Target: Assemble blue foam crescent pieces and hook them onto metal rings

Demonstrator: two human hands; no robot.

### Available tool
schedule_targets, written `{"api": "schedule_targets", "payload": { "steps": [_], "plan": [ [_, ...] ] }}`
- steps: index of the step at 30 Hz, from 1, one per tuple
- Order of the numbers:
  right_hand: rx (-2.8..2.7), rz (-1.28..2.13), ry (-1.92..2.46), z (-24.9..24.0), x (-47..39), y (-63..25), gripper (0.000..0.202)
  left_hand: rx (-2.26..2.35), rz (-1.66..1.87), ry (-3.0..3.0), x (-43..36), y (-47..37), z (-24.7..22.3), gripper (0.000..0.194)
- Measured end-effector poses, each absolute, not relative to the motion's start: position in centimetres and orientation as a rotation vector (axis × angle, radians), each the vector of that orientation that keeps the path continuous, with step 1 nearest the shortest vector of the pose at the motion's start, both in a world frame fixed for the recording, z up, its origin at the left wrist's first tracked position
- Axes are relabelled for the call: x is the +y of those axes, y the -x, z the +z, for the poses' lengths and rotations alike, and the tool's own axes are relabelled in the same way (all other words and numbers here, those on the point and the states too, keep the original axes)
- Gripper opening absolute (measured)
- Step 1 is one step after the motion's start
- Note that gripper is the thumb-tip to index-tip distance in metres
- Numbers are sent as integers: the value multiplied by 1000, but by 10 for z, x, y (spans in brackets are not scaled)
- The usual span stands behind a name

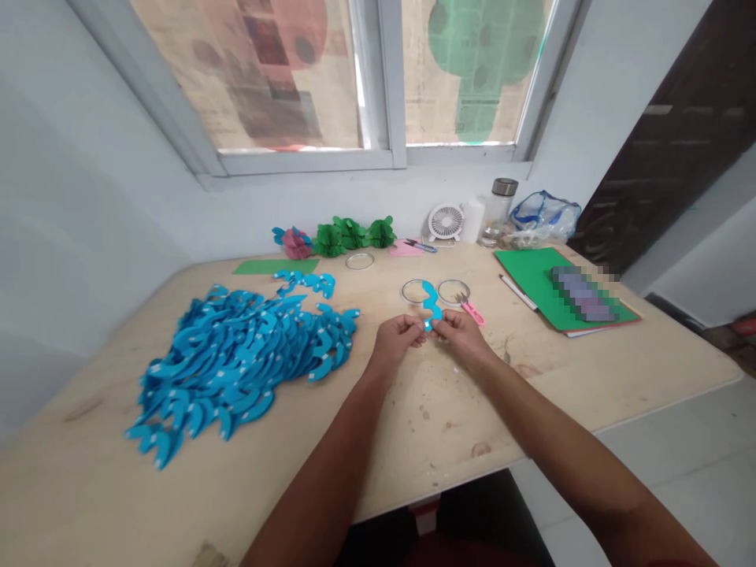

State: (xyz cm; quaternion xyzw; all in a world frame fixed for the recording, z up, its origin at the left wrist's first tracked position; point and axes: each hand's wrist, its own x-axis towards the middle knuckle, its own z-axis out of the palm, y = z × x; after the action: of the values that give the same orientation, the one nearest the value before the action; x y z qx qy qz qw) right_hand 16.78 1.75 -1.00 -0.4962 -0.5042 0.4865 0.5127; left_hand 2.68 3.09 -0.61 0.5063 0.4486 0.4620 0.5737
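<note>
A scalloped blue paper cutout [431,296] with a small white patch at its lower end stands up between my two hands over the table. My right hand [465,337] pinches its lower right edge between thumb and finger. The fingertips of my left hand [397,340] are closed at the lower left corner, by the white patch. Just beyond the hands lie two thin rolls of tape [404,292] [453,304] and pink-handled snips [474,313]. To the left spreads a big heap of similar blue cutouts [236,346], many with white patches.
Along the wall are green paper flowers [352,234], a pink one [296,243], a small fan [446,222], a bottle [499,206] and a plastic bag [543,216]. Right: a pen [518,293] and green sheets [531,283] under a blurred object. Another ring [360,268] lies behind.
</note>
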Motion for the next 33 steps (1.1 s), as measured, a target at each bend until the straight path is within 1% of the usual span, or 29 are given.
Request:
{"api": "schedule_targets", "payload": {
  "steps": [7, 13, 16, 20, 25, 29, 33],
  "plan": [
    [-1246, 1167, 1162, -11, 18, -168, 17, 1105, 1102, -1281, 30, -28, -6, 11],
    [-1252, 1080, 1252, -19, 22, -170, 23, 1230, 1243, -1668, 25, -31, -2, 7],
    [-1221, 1051, 1272, -21, 23, -171, 23, 1304, 1282, -1862, 21, -31, -1, 11],
    [-1209, 1052, 1237, -25, 25, -172, 23, 1333, 1239, -2033, 20, -32, -7, 16],
    [-1275, 1020, 1240, -30, 26, -172, 27, 1382, 1188, -2116, 23, -32, -14, 20],
    [-1308, 1015, 1261, -29, 25, -172, 30, 1411, 1133, -2112, 24, -32, -12, 18],
    [-1328, 1025, 1224, -26, 23, -171, 28, 1396, 1149, -2041, 24, -31, -11, 17]
  ]
}}
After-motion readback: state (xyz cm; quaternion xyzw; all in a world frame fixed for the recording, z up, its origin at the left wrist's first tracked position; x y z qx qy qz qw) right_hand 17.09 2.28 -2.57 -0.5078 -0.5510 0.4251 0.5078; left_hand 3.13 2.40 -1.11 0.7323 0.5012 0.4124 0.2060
